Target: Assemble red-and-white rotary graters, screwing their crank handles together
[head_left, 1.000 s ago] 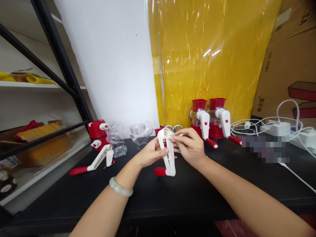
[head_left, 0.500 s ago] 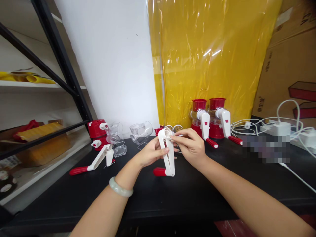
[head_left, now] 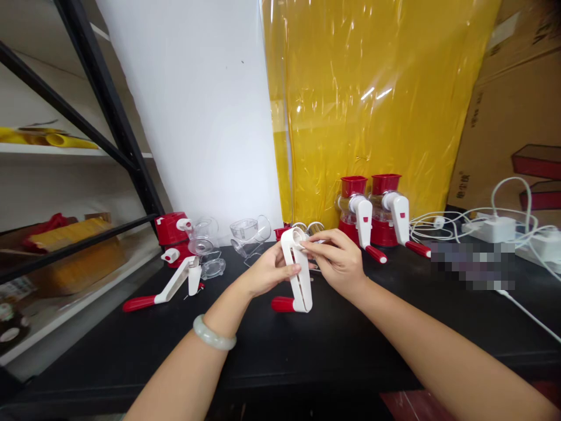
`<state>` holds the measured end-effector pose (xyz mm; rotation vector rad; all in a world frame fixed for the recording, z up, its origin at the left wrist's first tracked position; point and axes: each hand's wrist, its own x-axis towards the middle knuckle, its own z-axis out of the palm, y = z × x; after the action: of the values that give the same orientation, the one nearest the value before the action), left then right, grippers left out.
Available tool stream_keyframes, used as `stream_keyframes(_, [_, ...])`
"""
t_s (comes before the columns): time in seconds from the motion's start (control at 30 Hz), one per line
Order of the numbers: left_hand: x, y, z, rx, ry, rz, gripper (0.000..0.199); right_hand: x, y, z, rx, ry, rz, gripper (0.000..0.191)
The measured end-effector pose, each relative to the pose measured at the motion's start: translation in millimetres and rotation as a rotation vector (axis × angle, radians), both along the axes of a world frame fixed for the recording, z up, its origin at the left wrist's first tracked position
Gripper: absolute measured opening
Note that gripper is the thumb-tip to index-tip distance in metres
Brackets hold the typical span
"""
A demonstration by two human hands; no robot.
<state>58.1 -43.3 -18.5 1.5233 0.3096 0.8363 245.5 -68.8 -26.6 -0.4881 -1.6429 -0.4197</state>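
Observation:
A white crank handle (head_left: 302, 280) with a red grip (head_left: 283, 304) is held upright over the middle of the black table. My left hand (head_left: 274, 266) is closed around its left side, thumb across the white arm. At the ring-shaped top end, my right hand (head_left: 337, 254) pinches the rim with thumb and fingers. Two long white parts make up the arm, with a thin slit between them. Behind my hands lie metal grater drums (head_left: 315, 228), partly hidden. Left of my left hand, another crank handle (head_left: 177, 280) with a red grip lies on the table.
Two red and white rotary graters (head_left: 385, 219) stand at the back right. Clear plastic housings (head_left: 249, 234) and red base parts (head_left: 170, 231) sit at the back left. White cables and adapters (head_left: 495, 228) lie at the right. A black shelf frame (head_left: 105, 88) rises at the left.
The gap between the two white parts of the crank handle has narrowed to a slit. Both hands stay in nearly the same place.

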Motion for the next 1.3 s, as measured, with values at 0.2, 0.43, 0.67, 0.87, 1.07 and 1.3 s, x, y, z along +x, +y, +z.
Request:
stream_keyframes(0.2, [-1.3, -0.3, -0.2, 0.054, 0.030, 0.002, 0.060, -0.4, 0.1, -0.5, 0.030, 0.014, 0.000, 0.034])
stream_keyframes(0.43, [-2.2, -3.1, 3.6, 0.183, 0.105, -0.006, 0.052, -2.2, -1.6, -2.8, 0.063, 0.013, 0.025, 0.039])
stream_keyframes(0.67, [-2.5, -13.1, 8.4, 0.276, 0.125, -0.014, 0.040, -1.9, -8.5, -2.4, 0.143, 0.020, -0.002, 0.047])
stream_keyframes(0.87, [-2.4, -19.0, 11.0, 0.258, 0.157, -0.040, 0.037, -3.2, -9.5, -6.9, 0.150, 0.026, -0.022, 0.045])
stream_keyframes(1.07, [0.9, -20.4, 6.7, 0.295, 0.140, 0.119, 0.037, -4.6, -14.0, -6.6, 0.203, -0.014, -0.015, 0.043])
stream_keyframes(1.3, [5.4, -25.7, 9.7, 0.384, 0.135, 0.181, 0.041, -6.3, -28.0, 4.3, 0.183, -0.083, -0.011, 0.015])
